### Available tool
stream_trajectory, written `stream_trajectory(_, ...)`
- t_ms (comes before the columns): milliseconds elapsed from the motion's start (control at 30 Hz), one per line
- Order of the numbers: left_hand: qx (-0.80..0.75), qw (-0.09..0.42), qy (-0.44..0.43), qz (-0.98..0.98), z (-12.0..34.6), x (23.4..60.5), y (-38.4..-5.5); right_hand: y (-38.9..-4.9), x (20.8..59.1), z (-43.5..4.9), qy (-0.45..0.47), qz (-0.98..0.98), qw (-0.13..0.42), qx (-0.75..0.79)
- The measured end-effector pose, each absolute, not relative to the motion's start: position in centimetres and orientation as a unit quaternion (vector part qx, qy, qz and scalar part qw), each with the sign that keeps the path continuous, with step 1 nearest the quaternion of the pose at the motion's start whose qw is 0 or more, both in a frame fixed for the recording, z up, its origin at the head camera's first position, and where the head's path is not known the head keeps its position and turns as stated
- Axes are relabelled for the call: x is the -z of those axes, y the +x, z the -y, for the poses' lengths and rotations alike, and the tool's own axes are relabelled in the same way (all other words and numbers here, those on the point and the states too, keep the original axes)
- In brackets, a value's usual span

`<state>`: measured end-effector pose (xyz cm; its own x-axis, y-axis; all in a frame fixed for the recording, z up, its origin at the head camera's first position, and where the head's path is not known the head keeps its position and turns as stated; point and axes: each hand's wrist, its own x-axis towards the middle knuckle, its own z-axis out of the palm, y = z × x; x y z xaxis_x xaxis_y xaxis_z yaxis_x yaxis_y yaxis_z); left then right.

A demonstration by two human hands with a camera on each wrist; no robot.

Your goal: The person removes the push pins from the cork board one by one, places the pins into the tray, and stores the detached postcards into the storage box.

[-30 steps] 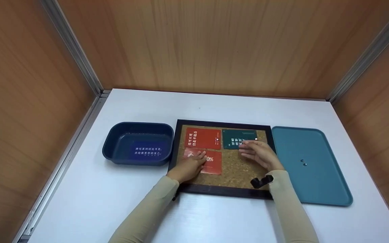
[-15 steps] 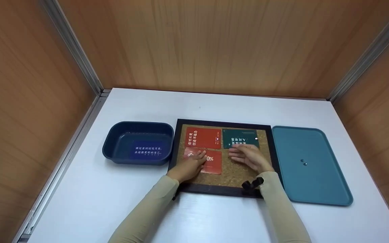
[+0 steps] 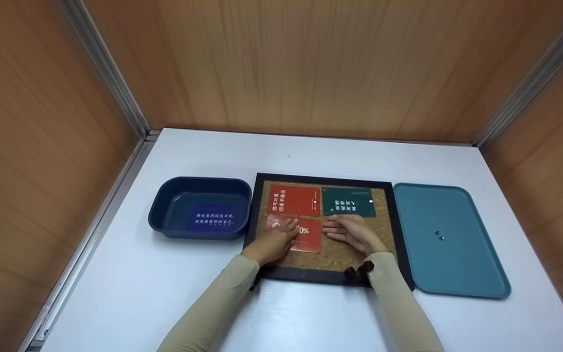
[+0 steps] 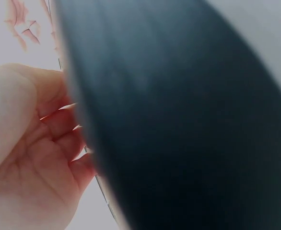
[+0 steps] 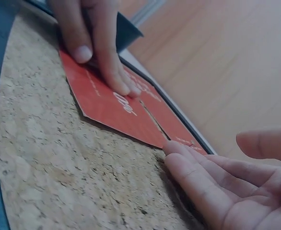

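Observation:
A framed corkboard (image 3: 333, 259) lies on the table. Across its upper half are a red card (image 3: 293, 198) and a green card (image 3: 347, 194), with small shiny pins showing on them. Below lies a second red card (image 3: 309, 240), and my left hand (image 3: 272, 242) presses it down with outstretched fingers. My right hand (image 3: 352, 232) hovers at the card's upper right corner, fingers extended. In the right wrist view, its fingertips (image 5: 176, 160) are right at that corner. The thumb is spread away, and nothing shows between thumb and fingers. A large dark blurred shape covers much of the left wrist view.
Left of the board stands a dark blue basin (image 3: 162, 217) holding a blue printed card (image 3: 213, 217). A teal tray (image 3: 462, 269) lies against the board's right side, with two small pins (image 3: 441, 238) on it. Wooden panels (image 3: 311, 68) enclose the table.
My right hand has moved left and toward me, from over the green card to the lower red card's upper right corner. My left hand has stayed pressed on that card.

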<state>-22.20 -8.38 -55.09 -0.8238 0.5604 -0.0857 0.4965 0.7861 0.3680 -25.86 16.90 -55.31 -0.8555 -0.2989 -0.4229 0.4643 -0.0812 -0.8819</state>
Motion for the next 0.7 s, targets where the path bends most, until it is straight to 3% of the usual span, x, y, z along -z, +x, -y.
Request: stream_trajectory(700, -0.169, 0.102, 0.278, -0.94, 8.39, 55.06, -22.2, -25.49, 55.64, -16.08, 0.081, -0.618, 0.254, 0.739)
